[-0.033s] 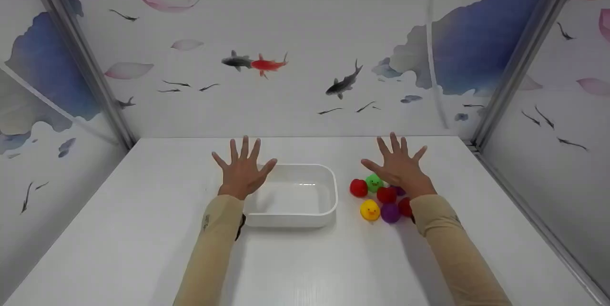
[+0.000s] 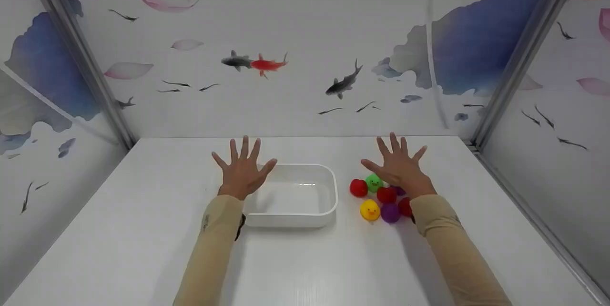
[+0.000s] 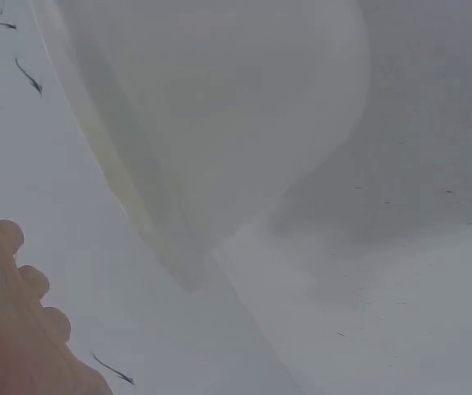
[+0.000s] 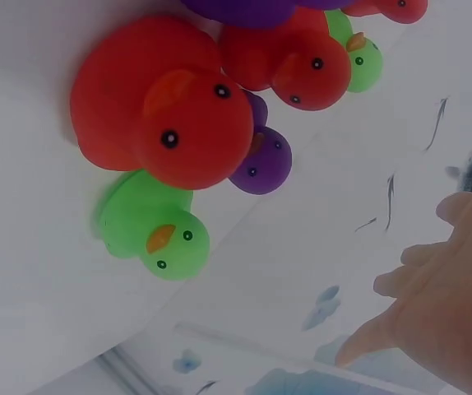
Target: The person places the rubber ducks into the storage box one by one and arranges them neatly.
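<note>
My left hand [image 2: 242, 172] is held palm down with its fingers spread, over the left end of a white plastic basin [image 2: 293, 221]. It holds nothing. My right hand [image 2: 401, 168] is spread in the same way above a cluster of small rubber ducks and is also without any object. In the head view a yellow duck [image 2: 370, 210], a purple duck [image 2: 390, 212], a green duck [image 2: 374, 182] and several red ducks show, some partly covered by the hand and sleeve. The right wrist view has a red duck [image 4: 162, 107] beside another green duck [image 4: 154, 226].
The ducks lie on the white table [image 2: 305, 268], to the right of the basin. White panels printed with fish and petals [image 2: 305, 20] enclose the back and both sides, with metal posts [image 2: 524, 58] at the corners.
</note>
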`<state>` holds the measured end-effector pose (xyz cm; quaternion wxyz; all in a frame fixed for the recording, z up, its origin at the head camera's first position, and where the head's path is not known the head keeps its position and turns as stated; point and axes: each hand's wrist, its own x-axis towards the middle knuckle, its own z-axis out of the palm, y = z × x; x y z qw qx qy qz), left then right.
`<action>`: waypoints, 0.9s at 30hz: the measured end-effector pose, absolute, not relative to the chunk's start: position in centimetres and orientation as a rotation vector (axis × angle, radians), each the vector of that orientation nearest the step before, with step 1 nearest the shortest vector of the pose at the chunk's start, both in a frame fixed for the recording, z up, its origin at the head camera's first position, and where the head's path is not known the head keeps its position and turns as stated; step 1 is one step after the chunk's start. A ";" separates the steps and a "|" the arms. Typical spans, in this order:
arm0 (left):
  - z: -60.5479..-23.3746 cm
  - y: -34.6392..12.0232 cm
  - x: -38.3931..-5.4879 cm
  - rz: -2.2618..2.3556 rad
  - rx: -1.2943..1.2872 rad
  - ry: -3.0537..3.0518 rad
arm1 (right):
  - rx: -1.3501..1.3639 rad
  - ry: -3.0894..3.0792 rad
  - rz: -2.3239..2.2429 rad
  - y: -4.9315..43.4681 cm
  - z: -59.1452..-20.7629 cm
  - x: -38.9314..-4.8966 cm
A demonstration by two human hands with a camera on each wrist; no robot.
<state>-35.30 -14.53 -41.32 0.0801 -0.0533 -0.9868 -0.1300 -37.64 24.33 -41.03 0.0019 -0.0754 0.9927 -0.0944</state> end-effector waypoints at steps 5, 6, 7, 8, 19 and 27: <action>-41.3 -14.6 -35.2 -0.381 -0.159 -2.959 | -0.237 3.112 -0.291 24.4 -41.0 -37.6; -41.2 -14.7 -35.2 -0.381 -0.161 -2.961 | -0.236 3.113 -0.287 24.4 -41.0 -37.6; -41.2 -14.7 -35.2 -0.385 -0.164 -2.959 | -0.235 3.114 -0.283 24.4 -41.0 -37.6; -41.2 -14.8 -35.1 -0.390 -0.165 -2.960 | -0.234 3.115 -0.280 24.4 -41.0 -37.6; -40.7 -15.5 -34.5 -0.440 -0.187 -2.964 | -0.258 3.117 -0.287 24.5 -41.0 -37.0; -40.8 -15.0 -33.6 -0.672 -0.239 -2.951 | -0.274 3.083 -0.510 24.1 -41.2 -35.9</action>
